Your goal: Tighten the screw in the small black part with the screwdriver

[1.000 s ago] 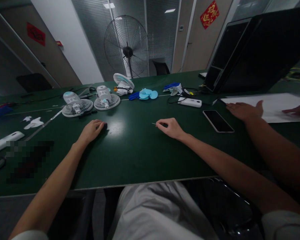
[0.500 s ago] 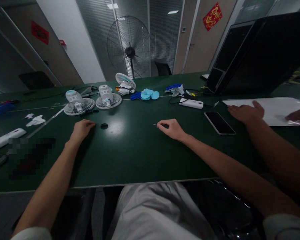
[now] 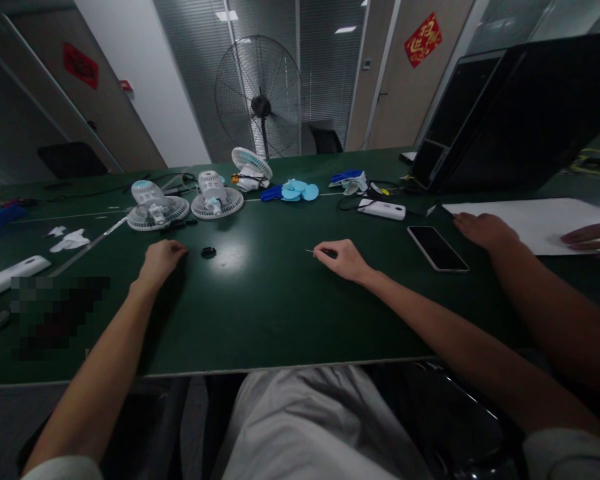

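A: Head view, the only one. Where's the small black part (image 3: 209, 252)?
B: Left loose on the counter (image 3: 260, 313), touched by neither hand.

A: Left hand (image 3: 159, 261)?
B: Seen at nine o'clock from the part, near but apart. Fingers curled in; whether anything is pinched can't be made out.

A: Right hand (image 3: 347, 259)?
B: At three o'clock, well apart. A thin tool (image 3: 309, 251) is clamped in the fingers, tip pointed to nine o'clock. Type not readable.

A: Surroundings?
B: One small fan (image 3: 147, 192) at ten o'clock from the part, another fan (image 3: 211, 185) at twelve. A phone (image 3: 437, 249) is placed at three o'clock from the right hand. Beyond it, a co-worker's hand (image 3: 486, 231) is laid by a white sheet (image 3: 545, 217).

A: Step in hand?
B: Judged as plain holding: tool gripped, part not held.

A: Next move calls for?
B: For any pick-up of the part, the left fingers would need to be spread and brought toward three o'clock.
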### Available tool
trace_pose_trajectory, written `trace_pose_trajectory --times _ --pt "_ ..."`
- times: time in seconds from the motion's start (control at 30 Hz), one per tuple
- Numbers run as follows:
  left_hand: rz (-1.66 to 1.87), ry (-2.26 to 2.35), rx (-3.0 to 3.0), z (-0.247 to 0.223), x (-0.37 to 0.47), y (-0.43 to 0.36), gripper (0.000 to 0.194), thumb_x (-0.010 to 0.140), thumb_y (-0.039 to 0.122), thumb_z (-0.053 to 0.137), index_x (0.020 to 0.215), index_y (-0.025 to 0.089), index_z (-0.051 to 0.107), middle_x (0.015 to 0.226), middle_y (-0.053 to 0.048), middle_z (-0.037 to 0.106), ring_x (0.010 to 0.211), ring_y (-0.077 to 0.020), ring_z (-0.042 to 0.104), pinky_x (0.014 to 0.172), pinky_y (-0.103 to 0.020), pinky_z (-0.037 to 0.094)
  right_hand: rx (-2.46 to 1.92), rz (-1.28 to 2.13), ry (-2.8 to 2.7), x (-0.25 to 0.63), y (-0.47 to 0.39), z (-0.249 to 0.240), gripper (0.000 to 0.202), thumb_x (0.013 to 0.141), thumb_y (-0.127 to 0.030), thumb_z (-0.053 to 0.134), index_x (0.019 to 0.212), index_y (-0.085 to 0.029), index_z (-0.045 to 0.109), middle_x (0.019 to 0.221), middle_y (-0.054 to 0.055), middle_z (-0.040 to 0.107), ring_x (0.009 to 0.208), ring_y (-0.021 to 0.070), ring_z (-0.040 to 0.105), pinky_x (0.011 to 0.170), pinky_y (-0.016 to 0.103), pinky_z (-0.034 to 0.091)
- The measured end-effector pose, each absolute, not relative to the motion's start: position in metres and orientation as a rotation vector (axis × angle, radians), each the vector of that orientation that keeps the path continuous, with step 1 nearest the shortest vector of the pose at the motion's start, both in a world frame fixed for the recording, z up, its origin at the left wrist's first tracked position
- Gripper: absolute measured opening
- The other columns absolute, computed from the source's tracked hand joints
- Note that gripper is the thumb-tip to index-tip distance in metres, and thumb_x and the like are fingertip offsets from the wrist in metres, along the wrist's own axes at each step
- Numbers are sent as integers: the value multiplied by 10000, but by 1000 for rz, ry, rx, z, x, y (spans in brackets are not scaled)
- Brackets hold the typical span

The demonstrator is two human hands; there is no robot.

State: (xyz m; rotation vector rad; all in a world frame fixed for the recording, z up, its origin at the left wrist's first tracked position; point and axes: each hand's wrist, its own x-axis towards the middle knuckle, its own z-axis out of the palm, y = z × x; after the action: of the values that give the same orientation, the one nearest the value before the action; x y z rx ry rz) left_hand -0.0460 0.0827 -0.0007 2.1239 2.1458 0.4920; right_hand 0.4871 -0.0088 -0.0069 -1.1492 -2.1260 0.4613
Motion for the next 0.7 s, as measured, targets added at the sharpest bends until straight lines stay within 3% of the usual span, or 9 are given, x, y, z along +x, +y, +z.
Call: trace_pose_trajectory --times 0.33,0.7 --pt "376 2220 2258 -9 -44 89 308 847 389 613 969 134 734 1109 -171 681 936 -310 676 885 -415 549 -1148 486 -2119 488 -7 -9 265 1027 -376 576 1038 -213 784 950 26 785 790 182 689 738 321 493" --pt "453 2072 2290 -8 -46 90 376 812 459 666 1033 170 762 1067 -133 742 914 -291 708 784 -350 527 -1151 492 -2136 488 -7 -9 258 1026 -378 582 1041 -219 784 964 35 789 814 197 695 743 329 495"
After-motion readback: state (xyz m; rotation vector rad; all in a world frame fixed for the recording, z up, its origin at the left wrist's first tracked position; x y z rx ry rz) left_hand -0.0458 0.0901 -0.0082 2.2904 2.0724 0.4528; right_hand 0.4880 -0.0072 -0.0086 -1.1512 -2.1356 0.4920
